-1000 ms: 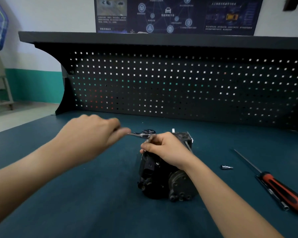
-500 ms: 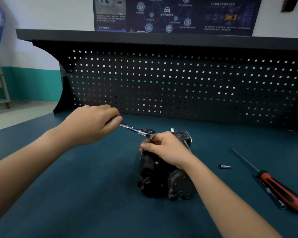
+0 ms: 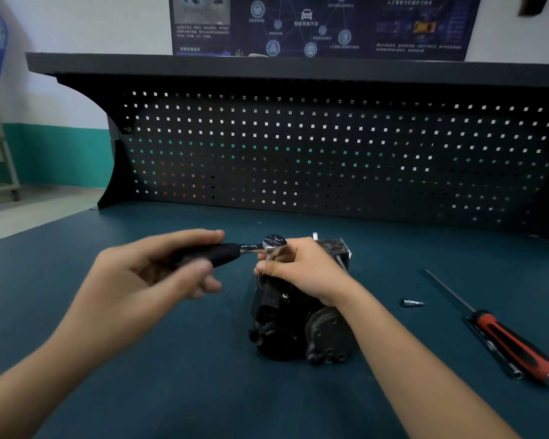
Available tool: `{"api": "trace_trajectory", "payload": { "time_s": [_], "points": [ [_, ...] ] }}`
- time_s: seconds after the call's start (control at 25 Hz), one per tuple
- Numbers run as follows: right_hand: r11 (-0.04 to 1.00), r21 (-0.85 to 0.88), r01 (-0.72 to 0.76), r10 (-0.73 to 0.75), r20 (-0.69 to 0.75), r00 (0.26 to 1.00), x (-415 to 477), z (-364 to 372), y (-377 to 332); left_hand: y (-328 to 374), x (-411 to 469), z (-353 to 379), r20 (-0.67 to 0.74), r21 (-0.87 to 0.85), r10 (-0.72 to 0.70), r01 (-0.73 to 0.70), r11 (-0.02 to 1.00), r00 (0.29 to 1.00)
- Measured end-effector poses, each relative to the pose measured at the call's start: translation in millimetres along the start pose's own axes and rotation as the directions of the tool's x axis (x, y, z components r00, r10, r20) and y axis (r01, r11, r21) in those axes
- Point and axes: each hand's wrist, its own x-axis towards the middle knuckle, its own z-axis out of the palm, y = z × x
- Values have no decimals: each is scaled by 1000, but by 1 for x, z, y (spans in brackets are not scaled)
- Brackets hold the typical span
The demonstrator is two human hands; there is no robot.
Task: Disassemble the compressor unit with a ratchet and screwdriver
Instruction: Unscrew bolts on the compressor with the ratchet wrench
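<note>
A black compressor unit (image 3: pixel 301 327) lies on the teal bench mat. A chrome ratchet (image 3: pixel 254 247) with a black handle sits over its far upper end. My left hand (image 3: pixel 159 274) wraps loosely around the ratchet handle, fingers partly spread and blurred. My right hand (image 3: pixel 301 267) rests on top of the compressor and pinches the socket just under the ratchet head. The fastener under the socket is hidden by my fingers.
A red-and-black screwdriver (image 3: pixel 501 337) lies on the mat at the right, with a thin metal rod beside it. A small metal socket bit (image 3: pixel 411 302) lies between it and the compressor. A black pegboard (image 3: pixel 330 160) closes off the back of the bench.
My left hand swung the ratchet handle away, then back towards me, and its grip has loosened. My right hand stayed on the socket and compressor.
</note>
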Motion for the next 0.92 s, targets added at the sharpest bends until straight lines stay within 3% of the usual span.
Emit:
{"api": "trace_trajectory", "payload": {
  "time_s": [0.12, 0.2, 0.24, 0.32, 0.4, 0.48, 0.56, 0.76, 0.92],
  "points": [
    [999, -36, -5, 5, 22, 1000, -1, 0, -5, -12, 19, 17, -201, -223, -200, 154, 963, 959],
    [965, -260, 4, 9, 50, 999, -2, -9, -10, -23, 37, 25, -288, -374, -353, 234, 897, 890],
    [922, -386, 12, 21, 81, 997, -4, -15, -11, -30, 45, 28, -298, -503, -446, 258, 825, 844],
    [851, -525, 18, 83, 168, 982, -12, -26, -9, -44, 59, 33, -227, -792, -618, 226, 567, 752],
    [852, -524, -12, 144, 213, 966, -23, -30, -3, -59, 72, 37, -152, -930, -739, 159, 332, 656],
    [890, -456, -27, 134, 205, 970, -27, -27, 1, -67, 85, 43, -110, -965, -799, 130, 229, 592],
    [917, -398, -9, 96, 200, 975, -26, -25, 4, -68, 94, 51, -122, -962, -808, 130, 238, 576],
    [920, -391, 26, 59, 205, 977, -26, -23, 5, -51, 80, 49, -273, -858, -672, 141, 494, 688],
    [897, -442, 26, 61, 180, 982, -27, -24, 5, -24, 56, 54, -391, -764, -583, 102, 637, 712]
  ]
}}
